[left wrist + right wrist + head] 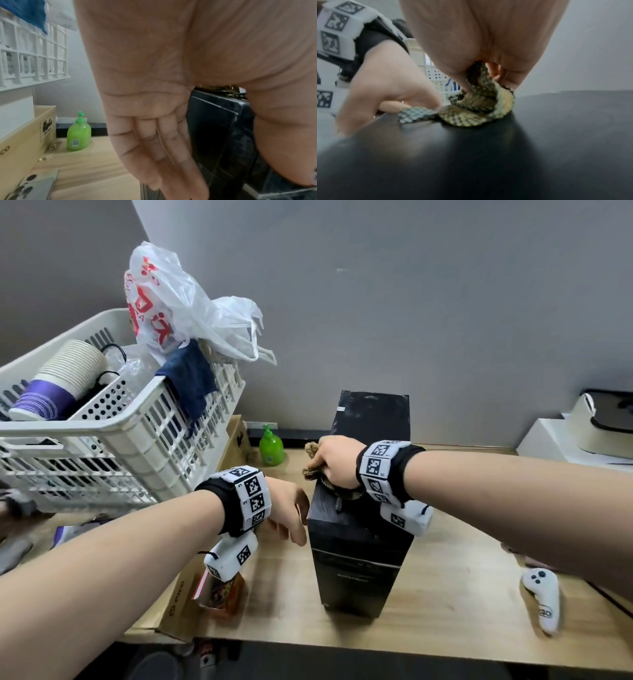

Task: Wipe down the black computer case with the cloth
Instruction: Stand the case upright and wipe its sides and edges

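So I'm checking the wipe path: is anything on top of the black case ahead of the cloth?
Nothing visible: the right hand holds the cloth on the case, whose top beyond it lies bare.

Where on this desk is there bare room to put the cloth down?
Bare wood lies between the computer case and the white controller, and between the green soap bottle and the case. Left of the case is crowded: cardboard box, basket.

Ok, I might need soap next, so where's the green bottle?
In the head view the green soap bottle stands on the wooden table by the wall, left of the black computer case, beside the cardboard box.
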The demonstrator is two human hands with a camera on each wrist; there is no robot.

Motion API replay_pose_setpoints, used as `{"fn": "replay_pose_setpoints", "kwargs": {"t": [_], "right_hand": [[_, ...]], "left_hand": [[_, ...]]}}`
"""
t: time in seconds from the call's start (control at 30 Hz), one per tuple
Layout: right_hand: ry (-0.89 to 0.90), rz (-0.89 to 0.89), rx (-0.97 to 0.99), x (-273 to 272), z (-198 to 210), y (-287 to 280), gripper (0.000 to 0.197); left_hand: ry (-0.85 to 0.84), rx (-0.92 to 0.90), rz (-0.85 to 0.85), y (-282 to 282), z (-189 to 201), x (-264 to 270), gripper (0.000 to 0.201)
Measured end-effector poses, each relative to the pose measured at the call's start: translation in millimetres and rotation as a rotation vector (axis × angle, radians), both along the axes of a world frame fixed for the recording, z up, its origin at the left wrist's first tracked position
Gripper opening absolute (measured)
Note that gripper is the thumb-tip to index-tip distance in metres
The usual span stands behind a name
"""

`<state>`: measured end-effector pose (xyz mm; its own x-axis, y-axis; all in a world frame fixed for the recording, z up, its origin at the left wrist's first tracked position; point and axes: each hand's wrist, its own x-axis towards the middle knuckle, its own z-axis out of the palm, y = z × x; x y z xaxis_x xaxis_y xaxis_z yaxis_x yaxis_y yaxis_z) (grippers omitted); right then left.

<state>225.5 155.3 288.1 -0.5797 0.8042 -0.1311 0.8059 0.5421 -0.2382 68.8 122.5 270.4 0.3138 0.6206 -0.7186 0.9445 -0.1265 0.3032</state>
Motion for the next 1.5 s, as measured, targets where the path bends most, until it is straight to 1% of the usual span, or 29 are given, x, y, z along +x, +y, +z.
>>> {"fn": "replay_pose_setpoints", "kwargs": {"t": [0.07,0.13,0.17,0.27,0.37,0.47,0.57,0.6,0.63,0.7,0.77,0.8,0.83,0.9,0.97,1.0,1.07,1.13,1.17,1.2,1.23,1.33,1.4,1.47,1.5], "right_hand": [[-0.009,0.029,-0.004,0.1,2.7,-14.5,0.037],[0.014,0.084,-0.031,3.7,2.9,-41.7,0.036],[0.042,0.090,-0.044,7.1,0.8,-54.4,0.034],[0.101,0.053,-0.003,15.4,-3.9,-83.0,0.034],[0.141,-0.026,0.027,16.6,-7.5,-102.0,0.035],[0.163,-0.049,0.071,25.6,-10.4,-124.5,0.033],[0.123,0.026,0.147,41.5,-22.4,-152.5,0.031],[0.106,0.048,0.152,46.5,-29.6,-160.6,0.031],[0.085,0.068,0.138,51.6,-37.7,-167.2,0.030],[0.044,0.084,0.050,62.1,-53.8,-176.7,0.031],[0.035,0.075,-0.058,73.5,-69.6,-185.5,0.035],[0.031,0.064,-0.115,77.5,-77.6,-190.5,0.036],[0.031,0.047,-0.163,79.9,-85.1,-195.9,0.037],[0.054,0.005,-0.243,78.7,-100.6,-202.9,0.037],[0.161,-0.088,-0.340,68.5,-116.4,-201.5,0.033],[0.238,-0.147,-0.398,61.6,-125.6,-198.3,0.031],[0.415,-0.266,-0.520,47.5,-150.1,-189.7,0.024],[0.593,-0.352,-0.690,31.8,-171.0,-183.7,0.021],[0.680,-0.403,-0.793,23.5,-180.2,-181.7,0.022],[0.749,-0.453,-0.891,15.9,-186.0,-180.7,0.022],[0.791,-0.485,-0.977,7.1,-190.1,-180.6,0.022],[0.840,-0.536,-1.117,-14.6,-202.7,-180.6,0.016],[0.926,-0.597,-1.247,-26.3,-211.9,-180.7,0.022],[0.986,-0.688,-1.469,-34.4,-216.9,-180.8,0.024],[0.961,-0.701,-1.563,-36.2,-217.9,-181.4,0.022]], "left_hand": [[-0.062,-0.040,0.010,-2.6,-1.1,-0.6,0.026],[-0.097,-0.077,0.007,-4.8,-3.4,-1.3,0.018],[-0.095,-0.070,0.002,-5.9,-5.4,-1.6,0.017],[-0.137,-0.014,0.032,-11.4,-10.6,-1.2,0.021],[-0.171,0.015,0.040,-17.9,-20.4,-0.9,0.024],[-0.219,-0.004,0.069,-21.5,-35.1,0.8,0.039],[-0.267,-0.020,0.084,-25.8,-49.7,4.1,0.033],[-0.270,-0.029,0.089,-26.1,-54.0,4.7,0.038],[-0.230,-0.039,0.089,-26.3,-58.5,4.9,0.049],[-0.074,-0.068,0.075,-26.8,-68.8,2.9,0.071],[0.109,-0.060,0.048,-31.2,-77.7,-0.1,0.084],[0.179,-0.055,0.028,-34.6,-82.4,-1.8,0.084],[0.231,-0.054,0.014,-39.4,-87.6,-3.7,0.079],[0.256,-0.070,0.005,-51.4,-97.1,-6.8,0.063],[0.164,-0.111,0.063,-67.4,-107.6,-10.8,0.051],[0.074,-0.140,0.113,-75.7,-115.6,-13.5,0.052],[-0.151,-0.226,0.205,-92.2,-132.3,-19.5,0.065],[-0.347,-0.298,0.297,-109.7,-147.7,-27.4,0.079],[-0.399,-0.313,0.346,-117.2,-155.5,-32.7,0.082],[-0.445,-0.340,0.404,-123.5,-159.7,-36.6,0.081],[-0.474,-0.368,0.481,-129.2,-164.5,-42.0,0.074],[-0.572,-0.407,0.692,-143.9,-172.2,-54.8,0.040],[-0.604,-0.387,0.775,-149.9,-175.5,-60.9,0.018],[-0.586,-0.343,0.868,-154.4,-180.5,-66.3,0.007],[-0.554,-0.310,0.918,-155.4,-182.7,-68.5,0.008]]}}
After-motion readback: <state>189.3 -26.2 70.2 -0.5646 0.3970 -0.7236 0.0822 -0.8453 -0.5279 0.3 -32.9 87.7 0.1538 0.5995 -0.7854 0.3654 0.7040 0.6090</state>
